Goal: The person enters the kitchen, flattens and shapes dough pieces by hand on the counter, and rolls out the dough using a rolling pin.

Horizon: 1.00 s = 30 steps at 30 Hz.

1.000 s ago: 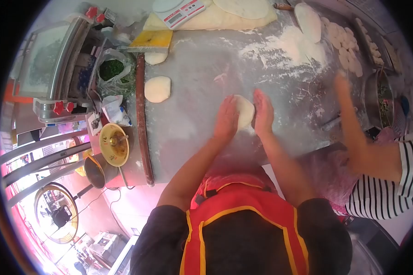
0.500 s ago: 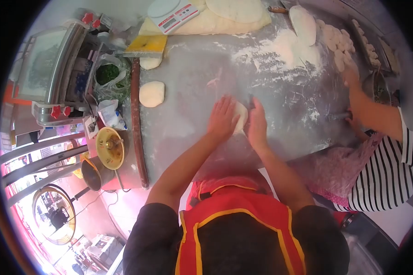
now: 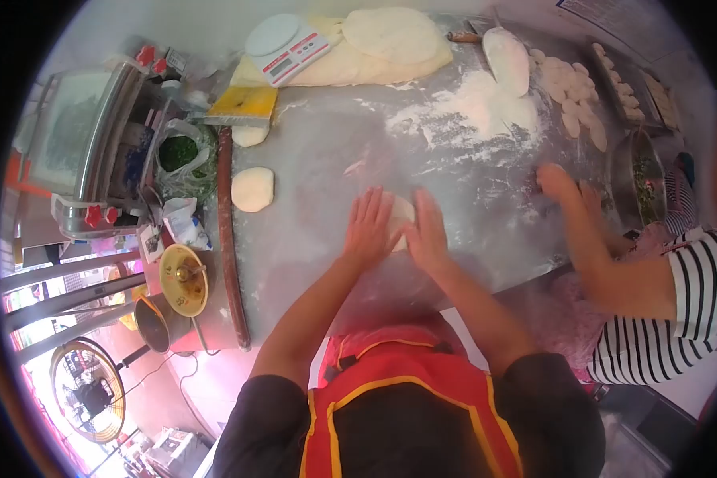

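Between my two hands a flat, pale piece of dough [image 3: 402,213] lies on the floured metal table [image 3: 319,159]. My left hand [image 3: 369,231] rests along its left side, fingers stretched out and the thumb reaching toward the dough. On the other side, my right hand [image 3: 427,233] touches the dough with its fingers straight and pointing away from me. The hands partly cover the dough, and their thumbs come close together near its lower edge. Left of them sits a round dough piece [image 3: 252,189], with another dough piece [image 3: 249,135] partly under a yellow-bladed scraper [image 3: 244,103].
A white scale [image 3: 287,49] stands on a big dough slab [image 3: 358,73] at the back. Loose flour [image 3: 486,111], a flour scoop [image 3: 507,62] and small dough pieces [image 3: 570,84] lie right. A co-worker's hand [image 3: 556,182] is there too. A long wooden rod [image 3: 225,239] runs along the left.
My right hand has turned flatter and come closer to my left hand, onto the dough. The co-worker's hand has left the small dough pieces and moved nearer. The view has tilted slightly.
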Each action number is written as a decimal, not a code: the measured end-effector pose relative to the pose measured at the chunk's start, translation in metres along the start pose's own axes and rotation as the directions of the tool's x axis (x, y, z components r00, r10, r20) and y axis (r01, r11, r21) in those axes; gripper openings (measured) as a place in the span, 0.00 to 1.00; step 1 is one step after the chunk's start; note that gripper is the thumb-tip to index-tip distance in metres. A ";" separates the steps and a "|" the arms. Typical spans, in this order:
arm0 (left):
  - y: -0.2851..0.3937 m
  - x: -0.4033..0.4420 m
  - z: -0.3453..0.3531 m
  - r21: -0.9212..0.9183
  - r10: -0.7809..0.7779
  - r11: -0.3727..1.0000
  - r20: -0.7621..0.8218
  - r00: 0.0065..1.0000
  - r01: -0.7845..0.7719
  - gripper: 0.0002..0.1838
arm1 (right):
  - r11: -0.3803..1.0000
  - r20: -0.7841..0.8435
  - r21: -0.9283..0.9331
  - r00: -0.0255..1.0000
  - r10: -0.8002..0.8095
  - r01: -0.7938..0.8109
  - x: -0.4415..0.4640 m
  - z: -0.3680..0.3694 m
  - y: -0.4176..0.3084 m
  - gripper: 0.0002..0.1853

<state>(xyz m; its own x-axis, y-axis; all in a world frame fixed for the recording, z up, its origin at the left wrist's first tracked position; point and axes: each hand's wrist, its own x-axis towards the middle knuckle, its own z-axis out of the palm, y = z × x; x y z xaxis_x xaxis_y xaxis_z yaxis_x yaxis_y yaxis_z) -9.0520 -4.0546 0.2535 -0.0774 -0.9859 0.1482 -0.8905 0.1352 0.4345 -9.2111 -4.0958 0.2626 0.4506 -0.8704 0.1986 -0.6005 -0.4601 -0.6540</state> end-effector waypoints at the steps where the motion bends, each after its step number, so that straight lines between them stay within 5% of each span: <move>1: 0.008 -0.002 -0.008 0.015 0.010 1.000 -0.018 1.000 -0.010 0.35 | 0.994 -0.050 0.085 0.996 0.074 -0.070 -0.004 -0.001 0.001 0.33; 4: 0.015 -0.002 -0.010 0.041 0.152 0.987 0.033 0.988 -0.153 0.36 | 0.953 -0.158 0.242 0.961 0.227 -0.185 -0.004 -0.002 0.008 0.29; 6: 0.004 0.006 0.000 0.131 0.117 0.985 -0.015 0.993 -0.114 0.36 | 0.969 -0.214 0.188 0.956 0.200 -0.161 0.033 -0.013 0.035 0.27; 8: -0.005 0.017 0.003 0.166 0.032 0.986 -0.063 0.998 -0.022 0.35 | 0.935 -0.346 0.220 0.873 0.342 -0.279 0.084 -0.051 0.066 0.24; 9: -0.009 0.025 -0.002 0.158 -0.034 0.986 -0.086 0.996 0.047 0.35 | 0.824 -0.324 0.356 0.769 0.551 -0.441 0.108 -0.063 0.095 0.25; 10: -0.010 0.031 -0.007 0.152 -0.099 0.982 -0.108 0.989 0.115 0.34 | 0.828 -0.350 0.371 0.762 0.544 -0.421 0.127 -0.069 0.134 0.26; 12: -0.008 0.035 -0.017 0.133 -0.102 0.984 -0.105 0.989 0.116 0.34 | 0.875 -0.430 0.080 0.776 0.462 -0.478 0.153 -0.085 0.171 0.27; 15: -0.019 0.024 -0.009 -0.029 -0.172 0.985 -0.205 0.964 0.170 0.33 | 0.840 -0.099 -0.059 0.840 0.533 -0.540 0.172 -0.105 0.184 0.27; 18: -0.020 -0.011 -0.035 -0.204 -0.341 0.932 -0.214 0.915 0.300 0.31 | 0.590 -0.012 0.520 0.685 0.728 -0.618 0.163 -0.100 0.204 0.24; 21: -0.019 -0.060 -0.067 -0.249 -0.421 0.898 -0.251 0.871 0.362 0.28 | 0.864 -0.104 -0.019 0.860 0.499 -0.503 0.132 -0.084 0.180 0.16; 23: -0.023 -0.093 -0.080 -0.260 -0.470 0.878 -0.300 0.830 0.403 0.26 | 0.866 -0.092 -0.390 0.949 0.301 -0.313 0.116 -0.072 0.165 0.14; 25: -0.027 -0.128 -0.085 -0.291 -0.550 0.832 -0.337 0.764 0.471 0.24 | 0.940 0.045 0.144 0.951 0.307 -0.310 0.106 -0.024 0.135 0.13; 26: -0.027 -0.140 -0.092 -0.315 -0.577 0.814 -0.342 0.741 0.488 0.24 | 0.807 0.142 0.443 0.919 0.367 -0.391 0.103 -0.011 0.095 0.14; 27: -0.028 -0.151 -0.100 -0.338 -0.603 0.795 -0.346 0.719 0.504 0.24 | 0.422 0.374 0.715 0.815 0.443 -0.557 0.102 -0.032 0.024 0.16; 30: -0.048 -0.201 -0.106 -0.338 -0.640 0.768 -0.418 0.645 0.543 0.24 | 0.496 0.119 0.737 0.811 0.573 -0.458 0.112 -0.009 0.033 0.20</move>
<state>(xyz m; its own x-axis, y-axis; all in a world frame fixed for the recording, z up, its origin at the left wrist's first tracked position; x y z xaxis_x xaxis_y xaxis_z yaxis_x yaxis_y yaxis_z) -8.9462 -3.8524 0.2976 0.7074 -0.6811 0.1890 -0.5747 -0.3985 0.7147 -9.1861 -4.2102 0.2704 0.0996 -0.9487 -0.3002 -0.0173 0.3000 -0.9538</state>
